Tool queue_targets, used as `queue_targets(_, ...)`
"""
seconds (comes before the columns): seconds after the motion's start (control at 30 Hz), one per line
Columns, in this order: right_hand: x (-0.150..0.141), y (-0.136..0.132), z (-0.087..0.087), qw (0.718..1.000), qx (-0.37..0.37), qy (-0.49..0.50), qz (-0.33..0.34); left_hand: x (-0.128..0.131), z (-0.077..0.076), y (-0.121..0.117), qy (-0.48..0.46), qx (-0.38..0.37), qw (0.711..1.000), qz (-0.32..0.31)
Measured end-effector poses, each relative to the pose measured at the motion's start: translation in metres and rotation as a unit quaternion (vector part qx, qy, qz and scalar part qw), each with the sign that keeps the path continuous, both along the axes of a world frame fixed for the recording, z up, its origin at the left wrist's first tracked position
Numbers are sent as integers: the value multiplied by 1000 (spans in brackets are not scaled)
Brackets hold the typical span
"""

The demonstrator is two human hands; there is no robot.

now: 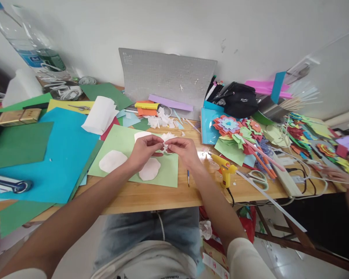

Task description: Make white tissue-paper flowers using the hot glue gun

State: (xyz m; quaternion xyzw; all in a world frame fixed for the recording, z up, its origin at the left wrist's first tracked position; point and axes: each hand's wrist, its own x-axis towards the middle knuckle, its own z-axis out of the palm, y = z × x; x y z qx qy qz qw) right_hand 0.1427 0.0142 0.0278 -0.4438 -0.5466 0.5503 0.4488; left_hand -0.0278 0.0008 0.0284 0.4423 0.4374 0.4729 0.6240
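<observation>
Wooden tabletop [163,199]: left hand [145,152] and right hand [185,152] pinch ruffled white paper [167,138] over a green sheet [120,137] near the front edge.

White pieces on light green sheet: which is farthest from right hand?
The leftmost piece, by the sheet's left edge; the top piece and lower-right piece lie nearer the right hand.

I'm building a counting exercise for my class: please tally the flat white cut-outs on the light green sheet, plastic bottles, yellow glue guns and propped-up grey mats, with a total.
Flat white cut-outs: 3 (one partly hidden by the left hand)
Plastic bottles: 2
Yellow glue gun: 1
Propped-up grey mat: 1
Total: 7
</observation>
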Motion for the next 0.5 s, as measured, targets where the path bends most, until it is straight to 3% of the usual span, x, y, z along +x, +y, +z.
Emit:
queue_targets(0.27, 0, -2, 5, 999, 36, -23, 3, 0, 5, -2, -15, 14, 1000, -1)
queue_targets(0.5, 0, -5, 8, 999, 49, -6, 16, 0, -2, 1, -7, 24, 1000, 12)
